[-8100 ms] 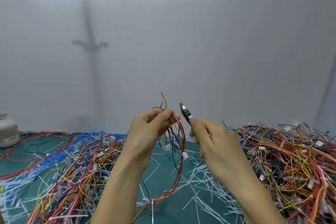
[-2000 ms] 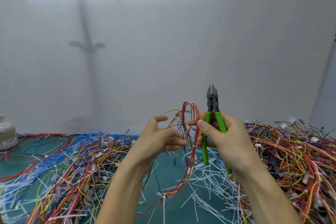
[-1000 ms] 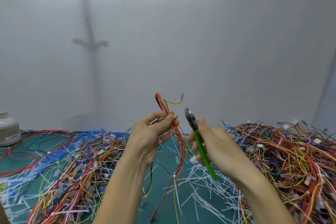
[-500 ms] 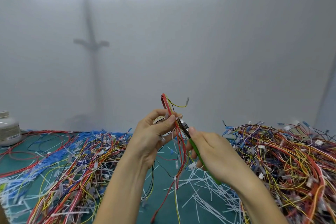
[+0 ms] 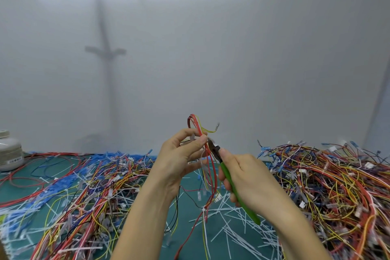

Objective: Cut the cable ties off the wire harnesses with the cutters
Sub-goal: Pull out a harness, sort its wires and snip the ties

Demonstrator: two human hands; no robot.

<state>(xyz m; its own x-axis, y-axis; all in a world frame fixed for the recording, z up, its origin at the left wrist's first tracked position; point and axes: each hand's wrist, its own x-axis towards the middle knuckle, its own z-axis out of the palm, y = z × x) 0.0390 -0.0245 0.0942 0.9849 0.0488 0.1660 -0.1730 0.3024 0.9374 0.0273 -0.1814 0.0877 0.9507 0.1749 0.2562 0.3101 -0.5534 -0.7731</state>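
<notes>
Many loose wires [image 5: 337,186] on grn mat [image 5: 190,207], white wall [image 5: 253,59] behind

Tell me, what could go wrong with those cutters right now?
1. The right hand holds the cutters with the tip right by the thumb of the left hand, which pinches the harness. A slip could nick skin.
2. The tip lies against the red wires, and the tie itself is hard to make out, so the blades might bite a wire instead.
3. The harness's lower end hangs among the cut ties and could snag.
</notes>
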